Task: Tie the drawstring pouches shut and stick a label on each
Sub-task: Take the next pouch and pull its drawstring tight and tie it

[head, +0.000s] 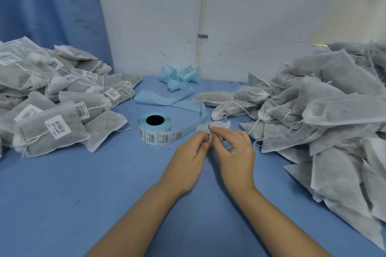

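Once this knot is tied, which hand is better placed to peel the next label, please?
Probably the left hand: the label roll lies just left of it; the right hand would have to cross over. Both pinch the drawstring.

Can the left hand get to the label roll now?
Probably yes: only bare table lies between the left hand and the label roll, though that hand now pinches the string.

A packing workbench: heaps of filled pouches [325,98] and a barcode label roll [155,129].
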### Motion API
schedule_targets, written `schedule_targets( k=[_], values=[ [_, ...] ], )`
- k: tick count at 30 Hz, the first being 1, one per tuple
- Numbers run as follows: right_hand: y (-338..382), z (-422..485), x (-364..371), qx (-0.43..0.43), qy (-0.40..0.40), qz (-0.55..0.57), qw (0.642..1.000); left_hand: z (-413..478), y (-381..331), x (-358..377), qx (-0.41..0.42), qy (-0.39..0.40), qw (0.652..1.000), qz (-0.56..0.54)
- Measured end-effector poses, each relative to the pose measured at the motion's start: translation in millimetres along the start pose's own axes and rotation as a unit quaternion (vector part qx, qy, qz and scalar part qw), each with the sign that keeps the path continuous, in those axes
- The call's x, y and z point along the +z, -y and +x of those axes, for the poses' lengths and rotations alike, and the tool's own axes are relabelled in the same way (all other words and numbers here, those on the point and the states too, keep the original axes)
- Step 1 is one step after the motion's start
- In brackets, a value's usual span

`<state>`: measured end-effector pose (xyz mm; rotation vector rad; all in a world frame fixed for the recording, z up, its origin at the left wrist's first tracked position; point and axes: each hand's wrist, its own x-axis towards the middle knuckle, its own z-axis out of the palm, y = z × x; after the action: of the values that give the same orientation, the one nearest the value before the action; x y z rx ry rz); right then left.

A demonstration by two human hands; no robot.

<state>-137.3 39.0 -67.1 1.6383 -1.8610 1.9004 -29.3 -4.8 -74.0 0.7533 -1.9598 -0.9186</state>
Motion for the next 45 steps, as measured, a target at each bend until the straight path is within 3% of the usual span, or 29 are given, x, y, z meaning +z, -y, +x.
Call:
schedule_targets(
  k=[6,10,14,18,23,27,30,35,38,45],
  values=[
    [-3.0,6.9,-2.3,0.168,0.013,0.148,0.975,0.1,0.3,-1.0,-0.05,0.003,0.999,-0.021],
    [-3.5,10.4,-2.5,0.197,0.029,0.173,0.964,3.6,-2.5,-3.0,-0.106,-0.043,0.986,-0.121],
    [-1.7,7.2,0.4,0.149,0.085,0.1,0.98,3.4,-5.3,-5.1,-0.115,-0.106,0.979,-0.128],
    [1.1,5.6,-0.9,0.068,0.099,-0.004,0.993,-1.4,-3.8,-3.2,-0.064,-0.142,0.988,0.024],
    [6.6,0.6,3.9,0.039,0.1,-0.034,0.994,-3.1,-8.6,-1.8,-0.064,-0.128,0.987,-0.074],
    [8.1,0.6,7.7,0.111,0.102,0.05,0.987,-1.5,-6.4,-3.8,-0.072,-0.11,0.979,-0.155],
    [7.9,2.6,5.3,0.169,0.111,0.144,0.969,0.2,-5.5,-4.3,-0.055,-0.096,0.983,-0.148],
    [1.3,8.6,1.8,0.306,0.153,0.303,0.889,2.5,-1.7,-5.4,-0.037,-0.072,0.992,-0.102],
    [-1.0,11.6,-0.6,0.313,0.158,0.336,0.874,2.2,-3.2,-4.8,-0.037,-0.063,0.992,-0.107],
    [0.0,13.2,-2.8,0.286,0.196,0.329,0.878,1.8,-2.9,-4.6,-0.048,-0.06,0.991,-0.105]
  ],
)
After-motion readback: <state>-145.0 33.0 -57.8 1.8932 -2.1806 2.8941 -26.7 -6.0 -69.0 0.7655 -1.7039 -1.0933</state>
